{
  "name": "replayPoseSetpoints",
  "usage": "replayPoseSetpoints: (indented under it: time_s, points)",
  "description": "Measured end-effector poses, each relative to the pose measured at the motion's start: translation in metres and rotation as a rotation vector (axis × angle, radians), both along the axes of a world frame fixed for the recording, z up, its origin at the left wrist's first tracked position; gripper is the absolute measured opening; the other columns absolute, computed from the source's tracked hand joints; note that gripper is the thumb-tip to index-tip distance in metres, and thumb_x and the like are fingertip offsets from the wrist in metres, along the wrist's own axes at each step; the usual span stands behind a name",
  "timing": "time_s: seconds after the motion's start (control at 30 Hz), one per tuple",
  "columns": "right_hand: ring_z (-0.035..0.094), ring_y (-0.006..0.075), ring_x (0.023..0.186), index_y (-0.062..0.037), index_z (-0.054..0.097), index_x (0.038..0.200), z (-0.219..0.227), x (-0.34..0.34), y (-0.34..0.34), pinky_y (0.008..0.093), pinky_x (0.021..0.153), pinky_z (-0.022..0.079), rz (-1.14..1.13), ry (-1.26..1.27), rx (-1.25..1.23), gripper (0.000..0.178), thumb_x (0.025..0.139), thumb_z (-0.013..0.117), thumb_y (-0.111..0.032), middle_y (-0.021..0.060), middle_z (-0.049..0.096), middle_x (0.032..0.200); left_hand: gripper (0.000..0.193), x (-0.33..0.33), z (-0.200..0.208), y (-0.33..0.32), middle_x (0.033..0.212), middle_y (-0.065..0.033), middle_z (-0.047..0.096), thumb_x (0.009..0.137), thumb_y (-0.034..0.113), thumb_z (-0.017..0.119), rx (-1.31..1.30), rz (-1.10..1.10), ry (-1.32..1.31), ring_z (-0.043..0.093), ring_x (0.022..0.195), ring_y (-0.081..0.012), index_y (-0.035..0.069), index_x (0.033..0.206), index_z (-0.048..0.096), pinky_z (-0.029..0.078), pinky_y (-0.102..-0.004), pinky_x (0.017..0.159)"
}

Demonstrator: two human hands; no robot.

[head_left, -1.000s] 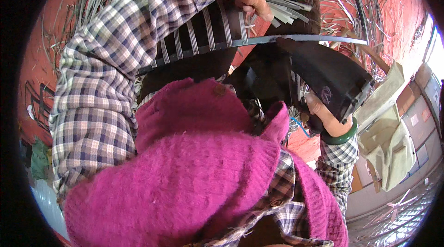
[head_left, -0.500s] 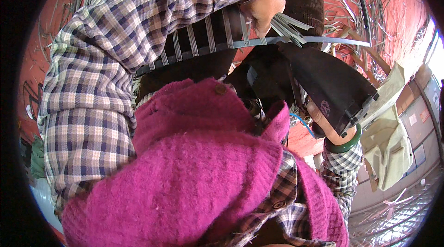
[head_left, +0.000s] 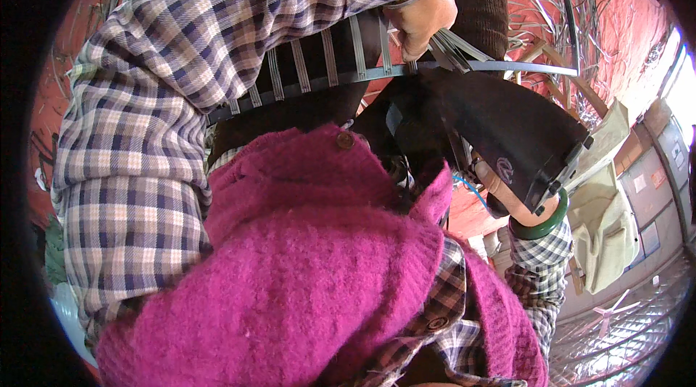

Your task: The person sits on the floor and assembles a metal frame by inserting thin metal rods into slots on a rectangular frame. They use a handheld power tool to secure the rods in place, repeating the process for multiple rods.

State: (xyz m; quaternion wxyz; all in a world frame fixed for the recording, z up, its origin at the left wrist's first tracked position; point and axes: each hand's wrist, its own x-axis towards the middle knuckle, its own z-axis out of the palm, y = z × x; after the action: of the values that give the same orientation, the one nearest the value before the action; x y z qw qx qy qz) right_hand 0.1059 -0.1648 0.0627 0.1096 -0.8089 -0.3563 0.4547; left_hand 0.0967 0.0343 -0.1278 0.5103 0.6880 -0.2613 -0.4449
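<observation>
My left hand (head_left: 423, 18), with a silver bangle at the wrist, is closed on grey strips. Its fingertips press down on a long curved grey band (head_left: 348, 75). Loose ends of the grey strips (head_left: 453, 50) fan out to the right of these fingers. Further along to the left, several short strips (head_left: 330, 53) cross to the band at intervals. At the right, my right hand (head_left: 507, 195) wraps round the grip of a large black power tool (head_left: 507, 118) with bolts at its rear. The tool's nose lies close to the band beside my left fingers; its contact point is hidden.
A thin blue hose (head_left: 470, 190) runs near the tool. Loose grey strips (head_left: 536, 2) are strewn on the red floor (head_left: 616, 46). A pale cloth sack (head_left: 605, 235) and cardboard boxes (head_left: 656, 191) stand at the right. My dark trouser leg (head_left: 478, 6) is beyond the band.
The black tool has shifted slightly left, its nose closer to my left fingers. My left hand has moved a little to the right, still on the strips.
</observation>
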Motion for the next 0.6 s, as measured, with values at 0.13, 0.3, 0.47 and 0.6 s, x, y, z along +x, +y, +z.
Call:
replayPoseSetpoints:
  time_s: [0.13, 0.3, 0.47, 0.6]
  points:
    - [0.058, 0.0237, 0.086, -0.0006, 0.061, 0.098, -0.007, 0.005, -0.004, 0.0332, 0.079, 0.045, 0.187, -0.012, 0.075, 0.022, 0.076, 0.064, -0.006, 0.0101, 0.062, 0.094, 0.03, -0.003, 0.002, 0.0, 0.066, -0.0062, 0.06, 0.074, 0.031, 0.067, 0.016, 0.003, -0.017, 0.056, 0.058, -0.0127, 0.003, 0.085, 0.064, 0.045, -0.0275, 0.053]
    - [0.057, 0.0278, 0.091, -0.0038, 0.06, 0.1, -0.008, 0.007, -0.009, 0.0374, 0.079, 0.045, 0.268, -0.036, -0.039, 0.028, 0.073, 0.065, -0.009, 0.0105, 0.059, 0.099, 0.031, -0.006, 0.003, -0.001, 0.066, -0.006, 0.06, 0.075, 0.032, 0.066, 0.037, 0.009, -0.045, 0.055, 0.057, -0.012, 0.003, 0.086, 0.063, 0.044, -0.0267, 0.052]
    - [0.057, 0.0279, 0.086, -0.0033, 0.06, 0.096, -0.012, 0.024, -0.001, 0.0378, 0.074, 0.046, 0.437, -0.084, 0.166, 0.028, 0.07, 0.067, -0.009, 0.0096, 0.058, 0.095, 0.032, -0.003, 0.003, 0.0, 0.065, -0.0058, 0.059, 0.076, 0.033, 0.065, 0.072, 0.009, -0.067, 0.055, 0.056, -0.0114, 0.004, 0.088, 0.063, 0.044, -0.0258, 0.051]
    - [0.056, 0.0268, 0.09, -0.005, 0.06, 0.097, -0.014, 0.032, 0.001, 0.0351, 0.078, 0.045, 0.671, -0.177, 0.194, 0.03, 0.069, 0.068, -0.012, 0.0082, 0.058, 0.097, 0.032, -0.002, 0.004, 0.0, 0.065, -0.0057, 0.059, 0.077, 0.034, 0.064, 0.128, 0.02, -0.111, 0.055, 0.056, -0.0109, 0.004, 0.089, 0.062, 0.044, -0.0251, 0.05]
